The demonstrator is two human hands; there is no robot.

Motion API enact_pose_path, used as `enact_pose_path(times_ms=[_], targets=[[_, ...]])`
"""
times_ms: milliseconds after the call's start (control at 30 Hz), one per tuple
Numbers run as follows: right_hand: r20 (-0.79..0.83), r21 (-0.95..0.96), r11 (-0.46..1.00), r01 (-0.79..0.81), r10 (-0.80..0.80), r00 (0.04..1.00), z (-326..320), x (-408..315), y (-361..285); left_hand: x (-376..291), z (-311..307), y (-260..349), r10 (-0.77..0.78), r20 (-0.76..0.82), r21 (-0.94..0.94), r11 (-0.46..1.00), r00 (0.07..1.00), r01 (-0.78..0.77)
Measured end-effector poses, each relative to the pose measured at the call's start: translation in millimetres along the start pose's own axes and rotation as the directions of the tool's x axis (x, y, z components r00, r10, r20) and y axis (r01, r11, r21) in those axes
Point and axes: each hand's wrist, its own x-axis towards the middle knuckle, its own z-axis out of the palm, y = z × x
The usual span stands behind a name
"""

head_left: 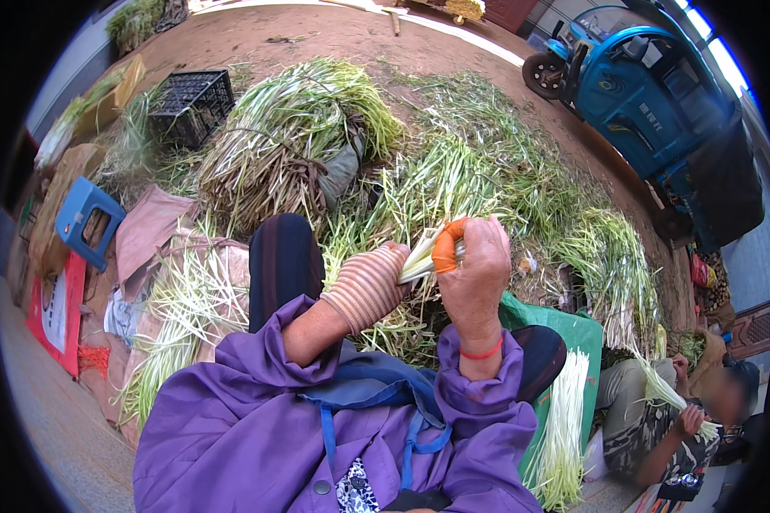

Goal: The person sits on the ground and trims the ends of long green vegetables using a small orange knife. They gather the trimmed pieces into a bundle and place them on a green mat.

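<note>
My left hand (369, 282), in a striped knit fingerless glove, grips a small bunch of pale leafy stalks (418, 261) resembling Chinese chives. At the other end of the bunch is my right hand (478, 272), fingers curled around it. An orange finger cover (448, 247) shows on that hand, and a red band circles its wrist. Beyond both hands spreads a heap of green stalks (449, 179). On my right, trimmed white stalks (561, 429) lie along a green sheet (590, 340). More loose pale stalks (186, 308) rest at my left.
A large tied bundle of stalks (295, 128) stands ahead, near a black plastic crate (196, 106). To the left is a blue stool (90, 218). A blue three-wheeled vehicle (641, 109) is parked at far right. Another person (667, 417) sits close by, holding stalks.
</note>
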Motion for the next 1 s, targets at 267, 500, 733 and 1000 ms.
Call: enact_pose_path(times_ms=[267,500,733,1000], targets=[[-0.045,0.409,0.84,-0.356,0.408,0.912,0.1,-8.3,11.6,2.3,2.5,-4.2,-0.003,-0.005,-0.053,0.999,1.0,0.003],[-0.108,0.403,0.846,-0.348,0.421,0.9,-3.9,-10.3,21.1,2.1,6.2,-7.2,0.005,-0.025,-0.076,0.997,1.0,-0.007],[-0.207,-0.455,0.888,-0.071,-0.028,0.978,-21.9,1.9,44.0,-1.1,2.2,-6.9,0.035,-0.015,-0.1,0.994,0.999,-0.037],[0.131,0.266,0.949,-0.172,0.141,0.981,-39.2,0.5,28.2,0.2,6.8,-7.7,0.052,-0.032,-0.062,0.997,0.998,-0.054]])
